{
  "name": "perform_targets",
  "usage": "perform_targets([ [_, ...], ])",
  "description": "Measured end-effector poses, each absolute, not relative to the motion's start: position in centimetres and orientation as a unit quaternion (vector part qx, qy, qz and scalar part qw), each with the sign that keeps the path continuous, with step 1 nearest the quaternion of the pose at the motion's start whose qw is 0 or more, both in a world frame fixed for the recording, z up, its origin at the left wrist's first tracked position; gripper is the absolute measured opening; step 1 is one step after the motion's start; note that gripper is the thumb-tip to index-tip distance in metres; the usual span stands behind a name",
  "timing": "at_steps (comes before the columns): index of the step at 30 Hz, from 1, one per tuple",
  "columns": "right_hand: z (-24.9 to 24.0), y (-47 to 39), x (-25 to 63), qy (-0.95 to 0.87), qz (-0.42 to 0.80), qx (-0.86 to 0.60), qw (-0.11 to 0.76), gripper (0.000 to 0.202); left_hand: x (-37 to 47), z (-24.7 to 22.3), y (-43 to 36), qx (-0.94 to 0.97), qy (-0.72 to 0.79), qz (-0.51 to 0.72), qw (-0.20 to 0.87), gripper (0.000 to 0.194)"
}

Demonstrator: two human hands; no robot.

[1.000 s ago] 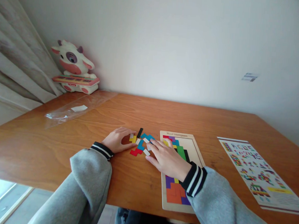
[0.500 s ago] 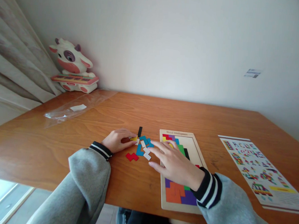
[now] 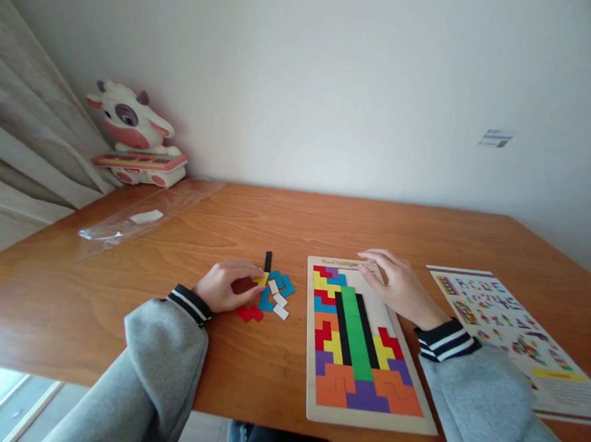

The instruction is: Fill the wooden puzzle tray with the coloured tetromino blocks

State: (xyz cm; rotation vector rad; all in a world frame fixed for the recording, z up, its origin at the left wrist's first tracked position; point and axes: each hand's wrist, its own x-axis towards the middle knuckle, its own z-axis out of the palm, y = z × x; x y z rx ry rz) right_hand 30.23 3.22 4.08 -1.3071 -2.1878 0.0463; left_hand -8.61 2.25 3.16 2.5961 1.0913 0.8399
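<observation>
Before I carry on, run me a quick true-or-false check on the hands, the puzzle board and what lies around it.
1. The left hand is at a yellow piece outside the board. True.
2. The right hand covers the orange pieces at the board's near end. False: it is at the board's far right corner.
3. In the board, green runs between black strips. True.
4. The loose red piece lies inside the board. False: it is on the table, near the left hand.
5. The printed sheet lies to the right of the board. True.
</observation>
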Motion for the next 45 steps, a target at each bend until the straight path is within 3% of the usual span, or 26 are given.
perform_targets([
  [7, 3.1, 3.6, 32.4, -0.772, 0.041, -0.507, 0.382, 0.032, -5.4, 4.7, 3.7, 0.881, 0.415, 0.208, 0.091, 0.038],
  [14, 2.7, 3.5, 32.4, -0.771, 0.035, -0.506, 0.385, 0.031, -3.6, 6.0, 4.1, 0.897, 0.412, 0.134, 0.089, 0.034],
  [29, 2.3, 3.0, 31.9, -0.768, 0.041, -0.505, 0.391, 0.032, -2.9, 3.6, 3.4, 0.891, 0.361, 0.217, 0.169, 0.036],
  [39, 2.8, 2.7, 31.5, -0.771, 0.044, -0.498, 0.394, 0.028, -1.8, 2.5, 3.4, 0.847, 0.352, 0.314, 0.245, 0.02],
  [45, 2.9, 2.6, 31.5, -0.772, 0.042, -0.498, 0.393, 0.025, -1.7, 2.3, 3.4, 0.85, 0.372, 0.286, 0.237, 0.019],
])
